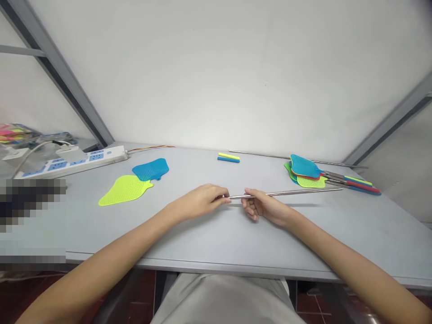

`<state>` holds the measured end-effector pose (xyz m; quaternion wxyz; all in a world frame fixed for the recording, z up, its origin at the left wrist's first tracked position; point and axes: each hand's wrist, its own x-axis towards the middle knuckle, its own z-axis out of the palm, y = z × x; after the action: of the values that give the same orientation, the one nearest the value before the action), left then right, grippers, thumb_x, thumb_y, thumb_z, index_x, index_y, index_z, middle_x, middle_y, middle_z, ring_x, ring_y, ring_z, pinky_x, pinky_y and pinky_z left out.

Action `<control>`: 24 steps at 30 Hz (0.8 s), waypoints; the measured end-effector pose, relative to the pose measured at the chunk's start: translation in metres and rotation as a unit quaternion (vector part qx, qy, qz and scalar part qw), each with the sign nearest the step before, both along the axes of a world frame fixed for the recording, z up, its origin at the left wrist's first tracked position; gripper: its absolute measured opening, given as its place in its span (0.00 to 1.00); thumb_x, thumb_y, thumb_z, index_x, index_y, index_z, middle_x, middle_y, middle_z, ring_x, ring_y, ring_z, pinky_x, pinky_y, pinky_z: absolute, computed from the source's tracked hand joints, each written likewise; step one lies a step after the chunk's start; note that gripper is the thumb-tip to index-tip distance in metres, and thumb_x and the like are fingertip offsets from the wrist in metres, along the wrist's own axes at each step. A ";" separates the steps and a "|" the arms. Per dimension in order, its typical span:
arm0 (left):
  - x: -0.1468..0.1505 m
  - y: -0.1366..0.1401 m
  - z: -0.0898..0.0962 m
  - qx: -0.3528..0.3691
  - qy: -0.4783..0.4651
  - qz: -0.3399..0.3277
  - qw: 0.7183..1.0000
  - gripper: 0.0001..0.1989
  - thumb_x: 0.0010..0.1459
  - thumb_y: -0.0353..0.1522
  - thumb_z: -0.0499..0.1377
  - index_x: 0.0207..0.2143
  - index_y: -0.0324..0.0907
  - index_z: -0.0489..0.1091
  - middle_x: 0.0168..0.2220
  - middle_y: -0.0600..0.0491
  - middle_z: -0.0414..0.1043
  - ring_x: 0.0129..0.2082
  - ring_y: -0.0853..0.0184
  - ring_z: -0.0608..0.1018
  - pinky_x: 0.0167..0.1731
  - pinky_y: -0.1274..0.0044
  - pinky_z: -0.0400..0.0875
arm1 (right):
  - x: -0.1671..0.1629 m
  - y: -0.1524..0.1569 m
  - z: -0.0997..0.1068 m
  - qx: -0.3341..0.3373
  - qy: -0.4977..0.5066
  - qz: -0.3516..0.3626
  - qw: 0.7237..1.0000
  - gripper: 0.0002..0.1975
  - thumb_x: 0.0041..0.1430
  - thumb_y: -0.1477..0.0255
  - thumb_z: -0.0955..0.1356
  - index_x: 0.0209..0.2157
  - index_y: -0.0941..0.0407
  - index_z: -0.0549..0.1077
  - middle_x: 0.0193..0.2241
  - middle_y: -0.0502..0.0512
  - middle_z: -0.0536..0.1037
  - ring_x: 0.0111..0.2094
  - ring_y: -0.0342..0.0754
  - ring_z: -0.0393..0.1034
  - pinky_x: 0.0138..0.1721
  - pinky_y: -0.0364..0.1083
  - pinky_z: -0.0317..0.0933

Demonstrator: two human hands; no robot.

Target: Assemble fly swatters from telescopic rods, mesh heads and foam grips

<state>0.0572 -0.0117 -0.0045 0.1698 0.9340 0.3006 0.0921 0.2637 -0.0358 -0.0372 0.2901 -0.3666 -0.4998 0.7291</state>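
Note:
A thin metal telescopic rod (303,192) lies level above the table, pointing right. At its left end, my left hand (197,201) pinches the tip between thumb and fingers. My right hand (268,208) grips the rod a little further along, thumb on top and fingers curled below. Left of my hands, a yellow-green fly swatter head (124,191) and a blue fly swatter head (151,170) rest flat on the table. Beyond my hands lie a yellow handle sleeve (229,155) and a blue handle sleeve (228,159), side by side.
A stack of fly swatters (305,166) with coloured handles lies at the right. Behind it another metal rod (263,155) runs along the wall. A white power strip (110,155) with plugs stands at the left, beside a pixelated patch. The grey table (216,245) ends near my lap.

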 end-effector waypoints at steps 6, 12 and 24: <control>0.001 -0.003 -0.007 0.040 -0.001 -0.012 0.999 0.11 0.57 0.31 0.42 0.27 0.40 0.61 0.26 0.54 0.65 0.26 0.71 0.66 0.28 0.80 0.56 | -0.004 -0.009 -0.001 0.008 0.012 -0.011 1.000 0.20 0.55 0.61 0.54 0.26 0.61 0.66 0.15 0.49 0.64 0.15 0.38 0.58 0.18 0.39 0.51; 0.005 -0.012 -0.016 0.022 -0.009 -0.027 0.999 0.08 0.51 0.22 0.43 0.25 0.40 0.56 0.23 0.57 0.60 0.25 0.73 0.63 0.29 0.82 0.56 | -0.007 -0.018 -0.007 -0.023 0.040 0.066 0.997 0.18 0.57 0.63 0.54 0.29 0.62 0.65 0.16 0.51 0.68 0.14 0.39 0.60 0.17 0.39 0.52; 0.007 -0.002 -0.019 -0.130 -0.070 0.012 0.989 0.11 0.57 0.28 0.40 0.24 0.40 0.56 0.23 0.57 0.60 0.25 0.74 0.63 0.27 0.82 0.57 | -0.008 -0.012 -0.007 -0.062 0.074 0.041 0.994 0.19 0.57 0.62 0.53 0.29 0.61 0.64 0.15 0.51 0.67 0.14 0.39 0.60 0.15 0.38 0.53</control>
<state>0.0642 -0.0139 -0.0239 0.3093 0.8914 0.3091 0.1190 0.2559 -0.0481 -0.0442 0.2724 -0.3082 -0.4455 0.7952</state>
